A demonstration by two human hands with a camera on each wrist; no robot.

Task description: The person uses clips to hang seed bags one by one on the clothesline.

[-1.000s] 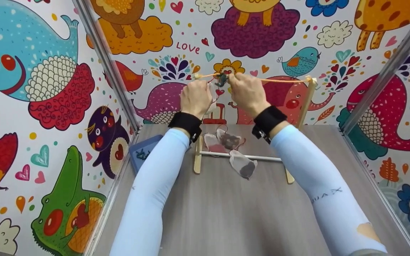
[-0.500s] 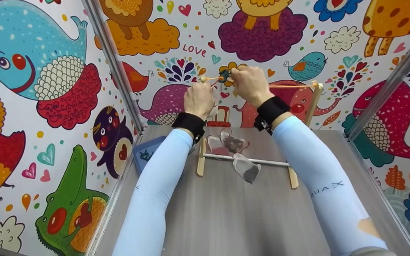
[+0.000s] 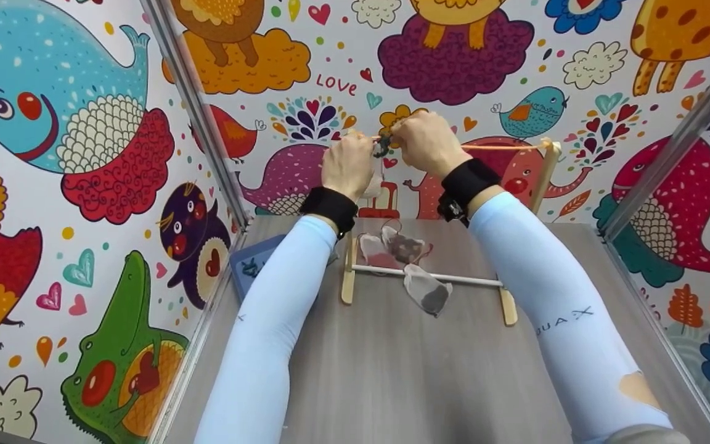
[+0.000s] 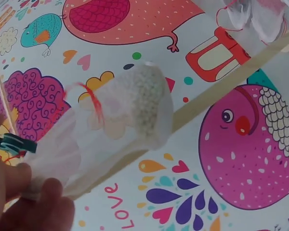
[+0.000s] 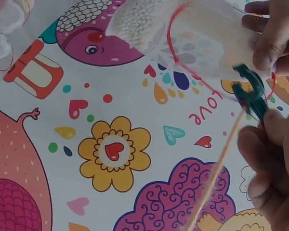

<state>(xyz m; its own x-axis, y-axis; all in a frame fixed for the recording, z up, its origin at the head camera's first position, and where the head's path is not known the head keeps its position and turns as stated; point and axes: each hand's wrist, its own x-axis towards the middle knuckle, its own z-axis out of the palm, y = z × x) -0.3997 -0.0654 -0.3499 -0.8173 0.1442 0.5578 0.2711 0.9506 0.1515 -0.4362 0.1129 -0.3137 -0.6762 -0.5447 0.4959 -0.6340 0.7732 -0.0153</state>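
Note:
My left hand (image 3: 349, 166) pinches the top of a white mesh drawstring bag (image 4: 149, 103). Small white beads fill its lower end, and a red string (image 5: 172, 36) loops from it. My right hand (image 3: 427, 143) pinches the handles of a dark green clothespin (image 5: 253, 91), its jaws spread beside the bag's gathered top and the orange cord (image 5: 214, 183). Whether the clothespin touches cord or bag I cannot tell. Both hands are raised side by side at the cord's left part. In the head view the left hand covers most of the bag.
The cord is tied to a wooden post (image 3: 545, 176) at the right of a stand. A white rod (image 3: 472, 280) joins the stand's feet. Several filled mesh bags (image 3: 430, 293) lie around the rod. A blue tray (image 3: 249, 290) with green clothespins sits left, partly behind my left sleeve.
My left hand has risen to the cord, bringing the bag's top close to the clothespin. The right hand stays near the same place, still pinching the clothespin. The head view shifted slightly.

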